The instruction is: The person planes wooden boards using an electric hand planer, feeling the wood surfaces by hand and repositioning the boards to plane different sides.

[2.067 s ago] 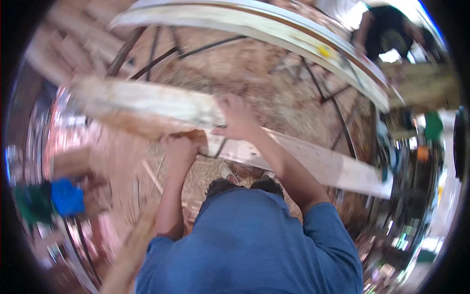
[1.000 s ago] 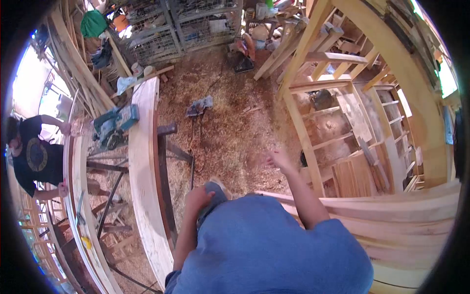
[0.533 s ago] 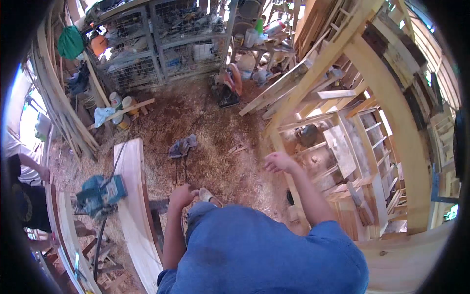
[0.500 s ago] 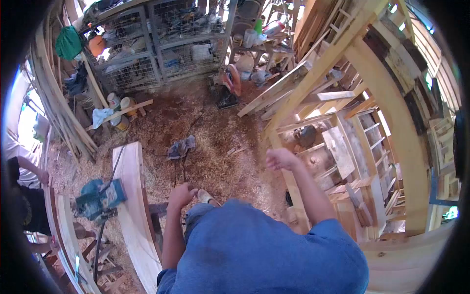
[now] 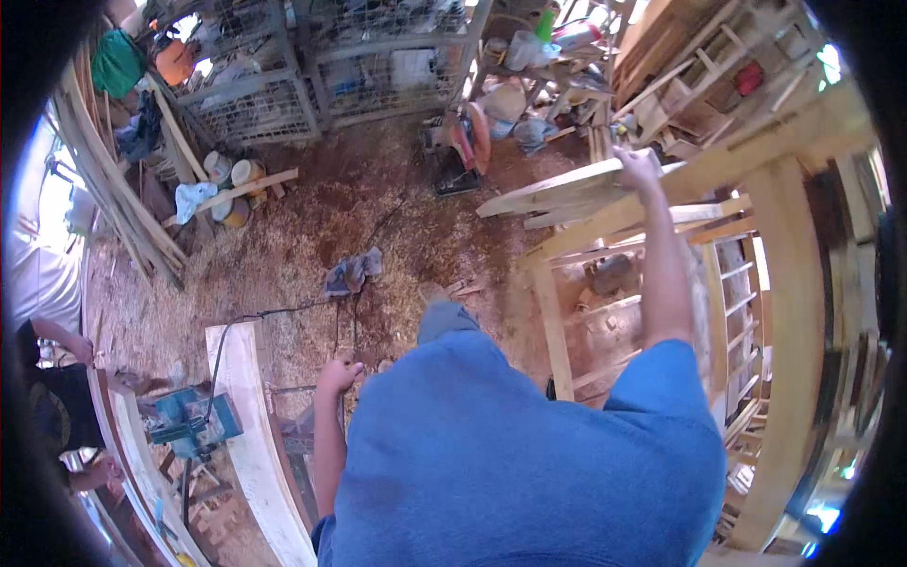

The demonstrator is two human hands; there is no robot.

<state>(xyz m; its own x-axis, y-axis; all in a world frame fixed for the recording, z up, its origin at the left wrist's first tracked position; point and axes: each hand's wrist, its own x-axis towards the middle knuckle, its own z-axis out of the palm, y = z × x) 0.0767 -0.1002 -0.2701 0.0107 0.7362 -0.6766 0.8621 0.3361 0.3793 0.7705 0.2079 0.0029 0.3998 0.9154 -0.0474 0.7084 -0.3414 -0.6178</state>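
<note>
Right arm is extended forward and up; right hand (image 5: 640, 166) grips the near end of a pale wooden plank (image 5: 557, 192), fingers closed over its edge, among stacked timber frames (image 5: 756, 246). Left hand (image 5: 338, 375) hangs low, fingers loosely curled, holding nothing, near a curved board (image 5: 248, 416).

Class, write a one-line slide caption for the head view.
Right hand on a plank atop a wooden frame; left hand hangs free.

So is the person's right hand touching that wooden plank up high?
Touching. In the head view the right hand rests on the end of the plank, fingers over its top edge, with no gap showing between them.
</note>
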